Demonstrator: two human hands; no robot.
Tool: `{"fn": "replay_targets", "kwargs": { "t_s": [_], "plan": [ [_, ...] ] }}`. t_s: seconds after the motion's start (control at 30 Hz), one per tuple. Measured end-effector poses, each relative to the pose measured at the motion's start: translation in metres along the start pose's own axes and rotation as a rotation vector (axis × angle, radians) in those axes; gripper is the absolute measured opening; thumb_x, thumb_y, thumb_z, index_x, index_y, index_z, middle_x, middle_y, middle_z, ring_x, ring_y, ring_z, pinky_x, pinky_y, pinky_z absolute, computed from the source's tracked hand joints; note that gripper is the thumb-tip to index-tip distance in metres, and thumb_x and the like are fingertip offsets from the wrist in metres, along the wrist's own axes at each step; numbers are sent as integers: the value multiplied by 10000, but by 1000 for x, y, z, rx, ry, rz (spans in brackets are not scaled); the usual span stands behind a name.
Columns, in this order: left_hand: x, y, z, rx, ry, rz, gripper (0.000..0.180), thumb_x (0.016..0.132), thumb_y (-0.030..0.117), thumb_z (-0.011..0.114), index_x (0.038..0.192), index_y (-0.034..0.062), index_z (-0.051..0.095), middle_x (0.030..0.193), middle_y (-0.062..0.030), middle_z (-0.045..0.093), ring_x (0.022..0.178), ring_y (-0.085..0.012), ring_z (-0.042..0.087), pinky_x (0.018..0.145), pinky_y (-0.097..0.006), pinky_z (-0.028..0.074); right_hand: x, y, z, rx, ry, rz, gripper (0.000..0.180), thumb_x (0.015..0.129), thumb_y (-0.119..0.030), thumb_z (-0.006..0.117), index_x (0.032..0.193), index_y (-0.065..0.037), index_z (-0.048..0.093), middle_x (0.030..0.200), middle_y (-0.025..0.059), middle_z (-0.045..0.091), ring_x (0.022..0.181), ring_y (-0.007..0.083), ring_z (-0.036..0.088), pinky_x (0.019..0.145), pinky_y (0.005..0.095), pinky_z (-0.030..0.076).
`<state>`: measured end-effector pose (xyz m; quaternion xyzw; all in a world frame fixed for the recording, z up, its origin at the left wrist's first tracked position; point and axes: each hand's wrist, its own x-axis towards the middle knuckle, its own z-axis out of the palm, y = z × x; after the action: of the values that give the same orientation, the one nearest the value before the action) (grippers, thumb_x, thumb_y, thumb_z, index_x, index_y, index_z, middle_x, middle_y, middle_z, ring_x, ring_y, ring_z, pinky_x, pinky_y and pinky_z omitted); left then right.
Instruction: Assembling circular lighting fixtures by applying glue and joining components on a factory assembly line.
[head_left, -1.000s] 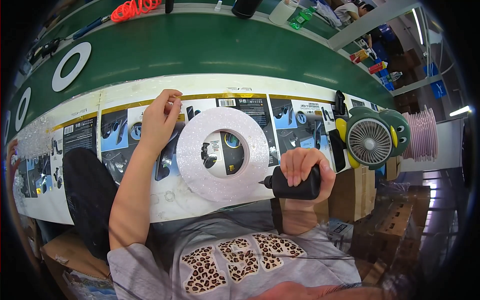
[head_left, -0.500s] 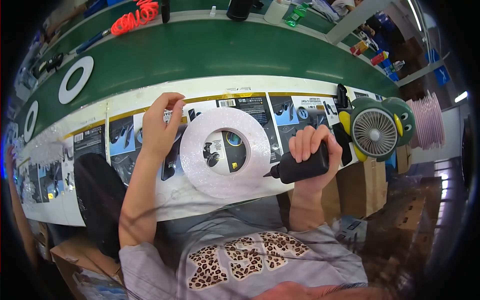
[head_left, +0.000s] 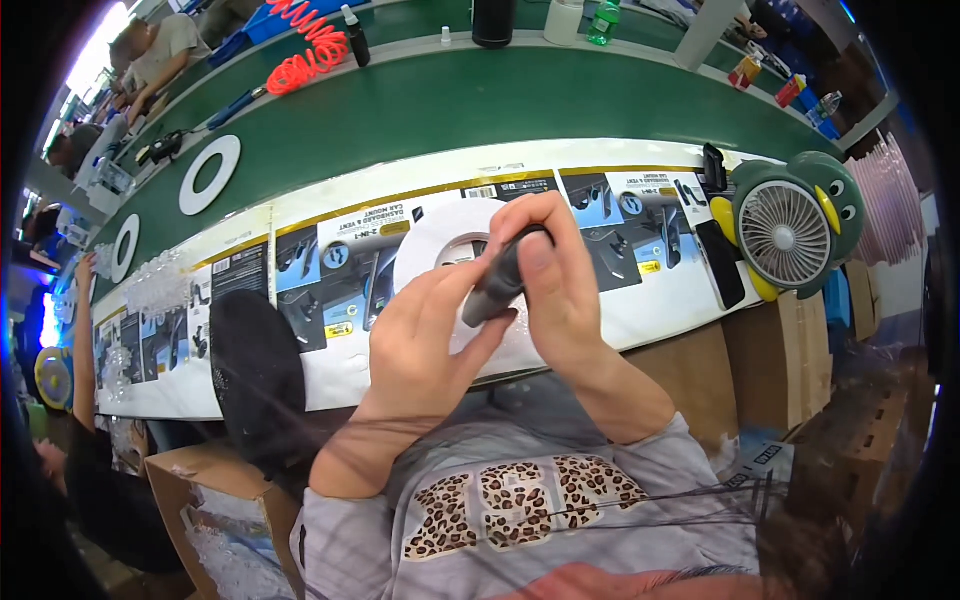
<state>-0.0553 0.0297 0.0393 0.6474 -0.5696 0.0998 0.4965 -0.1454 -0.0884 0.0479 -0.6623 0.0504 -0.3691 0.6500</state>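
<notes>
A short dark grey cylindrical device (head_left: 497,283), roughly the shape of a stubby handle, sits at the centre of our view, held up between both of our hands just above the near edge of the workbench. Our right hand (head_left: 560,290) wraps it from the 3 o'clock side, fingers curled over its top and thumb pressed along its side. Our left hand (head_left: 425,335) meets it from 8 o'clock, fingers bent closed around its lower end, so both hands are holding the same object and touching each other. Directly behind the hands, towards 12 o'clock, lies a flat white ring-shaped disc (head_left: 445,245), mostly hidden by our fingers. The disc rests on a long strip of white printed cardboard packaging sheets (head_left: 330,260) laid side by side along the bench edge, running from 9 o'clock to 3 o'clock. Beyond them, the green bench surface (head_left: 480,110) curves across the top. At 2 o'clock stands a small green and yellow desk fan shaped like a penguin (head_left: 795,225), with a black flat phone-like slab (head_left: 722,262) just beside it at its left. At 11 o'clock a coiled orange air hose (head_left: 310,45) lies on the bench, and another white ring (head_left: 209,174) lies at 10 o'clock. A black round padded stool seat (head_left: 260,375) shows at 8 o'clock, below the bench edge. Brown cardboard boxes (head_left: 775,365) sit at 4 o'clock.
</notes>
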Motion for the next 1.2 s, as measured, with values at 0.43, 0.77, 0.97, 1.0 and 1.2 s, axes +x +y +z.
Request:
{"fn": "replay_targets", "kwargs": {
  "t_s": [0.43, 0.77, 0.97, 1.0, 1.2],
  "plan": [
    [-24, -12, -29, -277, 56, -309, 413, 759, -22, 749, 1140, -51, 593, 1015, -156, 673, 925, -230, 678, 829, -318, 529, -22, 19, -5, -152, -162, 45, 451, 821, -71, 738, 1221, 37, 560, 1121, 149, 647, 1012, 226, 655, 905, 340, 512],
    [-24, -26, -15, -212, 50, -311, 317, 749, -32, 741, 1042, -28, 621, 958, -129, 675, 879, -237, 674, 802, -319, 528, -19, 23, -2, -380, -97, 5, 367, 739, 12, 769, 1076, 34, 626, 1025, 115, 669, 948, 188, 670, 872, 308, 546],
    [-26, -34, -7, -181, 81, -321, 293, 739, -69, 712, 1014, -24, 622, 923, -119, 673, 847, -241, 674, 785, -317, 532, -19, 31, -1, -392, -81, 11, 363, 737, 7, 773, 1067, 34, 623, 1001, 116, 670, 925, 189, 677, 836, 308, 559],
    [-27, -34, -7, -188, 87, -325, 289, 739, -72, 708, 1011, -23, 623, 921, -119, 673, 847, -240, 674, 784, -318, 532, -19, 31, -1, -390, -82, 13, 363, 737, 7, 773, 1067, 34, 623, 1001, 116, 670, 925, 189, 677, 836, 308, 559],
    [-29, -33, -4, -192, 90, -345, 272, 749, -62, 708, 1005, -22, 625, 908, -116, 670, 842, -237, 674, 778, -320, 534, -22, 33, -3, -388, -81, 18, 367, 740, 1, 775, 1068, 40, 618, 994, 119, 669, 919, 193, 682, 834, 313, 563]
  ]
}}
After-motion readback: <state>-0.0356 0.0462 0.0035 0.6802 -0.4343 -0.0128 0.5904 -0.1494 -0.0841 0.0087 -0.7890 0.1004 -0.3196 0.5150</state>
